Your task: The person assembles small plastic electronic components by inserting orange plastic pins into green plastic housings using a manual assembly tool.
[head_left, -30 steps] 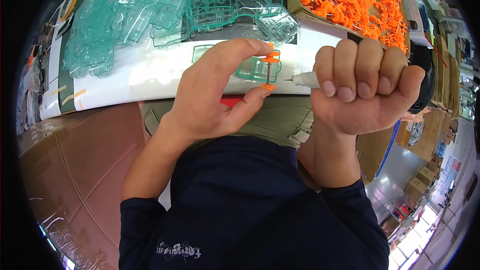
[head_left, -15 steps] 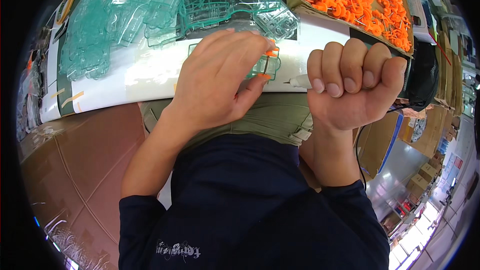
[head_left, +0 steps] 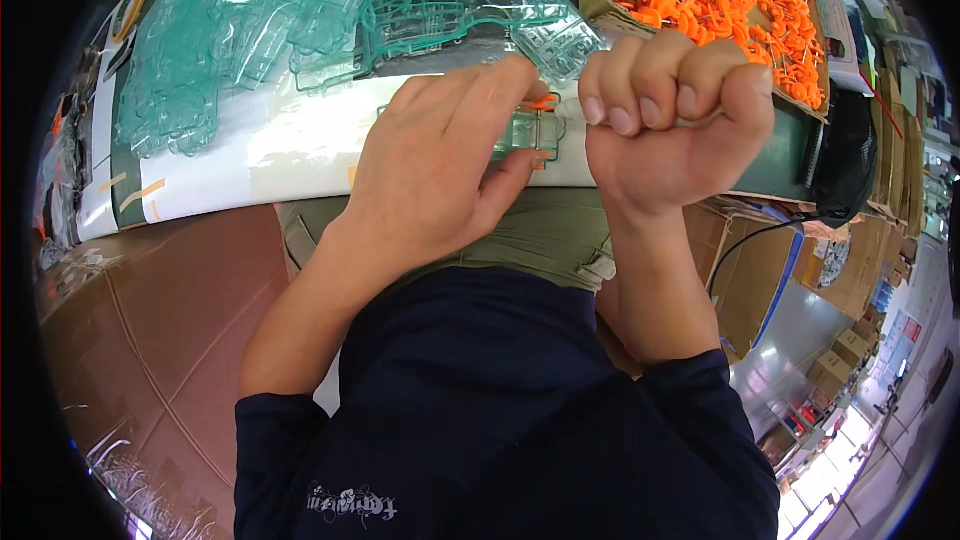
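Observation:
My left hand [head_left: 425,160] is closed at the near edge of the white work surface. Its thumb and fingers pinch an orange-ended metal axle [head_left: 544,102] lying across a clear green plastic shell [head_left: 518,135], most of which the hand covers. In my right hand [head_left: 680,135], the curled fingers grip a white-nozzled, pen-like tool [head_left: 572,109]. The nozzle points left at the axle's far orange end; whether it touches is too blurred to tell. The tool's body is hidden in my fist.
Many clear green plastic shells [head_left: 250,30] are heaped at the back left. A cardboard box [head_left: 597,2] of orange-ended axles stands at the back right. Beside them lies a clear moulded piece [head_left: 558,45]. A dark cable [head_left: 735,243] hangs at the right, by a black bag [head_left: 845,160].
My right hand has moved left and away from my body, bringing the tool's nozzle up to the axle's far end. My left hand has stayed nearly in place.

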Available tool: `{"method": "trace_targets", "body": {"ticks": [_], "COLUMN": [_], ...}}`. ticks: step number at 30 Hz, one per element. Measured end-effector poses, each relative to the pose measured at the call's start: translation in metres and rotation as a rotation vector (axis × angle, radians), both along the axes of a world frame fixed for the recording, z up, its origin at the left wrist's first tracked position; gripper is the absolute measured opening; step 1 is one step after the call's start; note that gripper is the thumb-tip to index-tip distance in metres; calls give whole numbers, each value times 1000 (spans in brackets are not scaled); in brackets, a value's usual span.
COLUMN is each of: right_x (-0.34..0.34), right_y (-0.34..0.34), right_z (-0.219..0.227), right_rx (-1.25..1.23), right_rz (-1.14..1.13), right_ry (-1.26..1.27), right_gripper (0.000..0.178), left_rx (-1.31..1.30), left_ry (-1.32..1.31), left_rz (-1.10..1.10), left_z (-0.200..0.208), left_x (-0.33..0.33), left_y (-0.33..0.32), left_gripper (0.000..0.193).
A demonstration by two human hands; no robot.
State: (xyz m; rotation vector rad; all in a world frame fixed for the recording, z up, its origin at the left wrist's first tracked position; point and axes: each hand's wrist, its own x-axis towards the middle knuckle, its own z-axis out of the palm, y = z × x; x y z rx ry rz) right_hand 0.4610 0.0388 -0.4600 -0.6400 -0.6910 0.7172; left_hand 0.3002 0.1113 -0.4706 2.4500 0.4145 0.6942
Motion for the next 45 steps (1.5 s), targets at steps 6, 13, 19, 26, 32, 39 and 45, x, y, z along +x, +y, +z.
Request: {"method": "trace_targets", "body": {"ticks": [6, 13, 19, 26, 32, 39, 45], "right_x": [0, -13, -3, -8, -9, -16, -22], "right_y": [7, 15, 0, -18, -20, -13, -8], "right_z": [3, 15, 13, 1, -3, 4, 6], "right_rx": [-102, -289, -114, -36, -27, -90, -219], "right_rz": [57, 45, 97, 156, 195, 157, 55], "right_ry": [23, -59, -71, 5, -63, -182, -101], "right_gripper": [45, 45, 46, 47, 46, 46, 43], "left_rx": [-29, -72, 13, 120, 120, 144, 78], "left_ry": [11, -24, -1, -70, -74, -113, -81], "left_rz": [3, 37, 46, 75, 76, 76, 47], "left_z": [-4, -2, -7, -21, -22, -27, -20], "left_x": [-3, -2, -5, -4, -3, -1, -5], "left_y": [1, 1, -2, -5, -5, -4, -7], "left_gripper": [56, 53, 50, 47, 47, 47, 51]}}
